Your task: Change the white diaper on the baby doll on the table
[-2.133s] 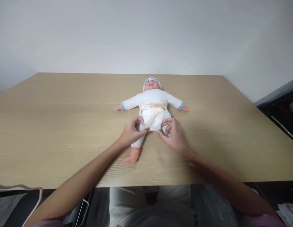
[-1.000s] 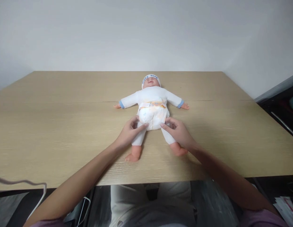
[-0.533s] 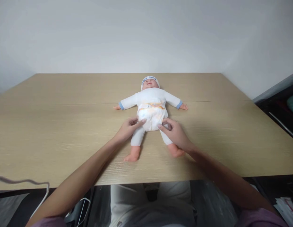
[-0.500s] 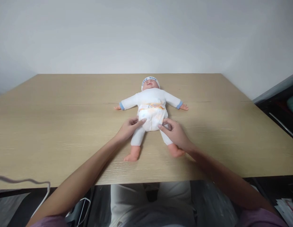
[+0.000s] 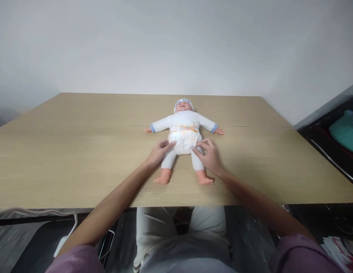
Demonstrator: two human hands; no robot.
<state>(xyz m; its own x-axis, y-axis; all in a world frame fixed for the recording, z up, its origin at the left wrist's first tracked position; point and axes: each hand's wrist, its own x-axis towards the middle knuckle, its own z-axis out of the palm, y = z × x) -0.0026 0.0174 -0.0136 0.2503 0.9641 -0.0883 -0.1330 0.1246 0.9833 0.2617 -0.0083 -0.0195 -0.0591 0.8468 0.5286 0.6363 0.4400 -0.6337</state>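
Left hand [image 5: 159, 151] stretched out flat, fingertips against one side of the diaper [image 5: 184, 139]; pinching or merely touching, impossible to tell. Right hand [image 5: 210, 156] loosely spread, fingertips on the diaper's other side, over the thigh. Diaper fastened round a baby doll [image 5: 182, 120] in white suit and cap, lying face-up, arms out, feet toward the wearer, mid-bench [image 5: 79, 151]. Teal bundle [image 5: 345, 131] beyond the bench's right edge.

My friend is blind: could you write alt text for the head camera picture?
The left hand and right hand touch the diaper of a doll at its hips. The doll lies face up, arms spread, on a wooden table before a white wall.
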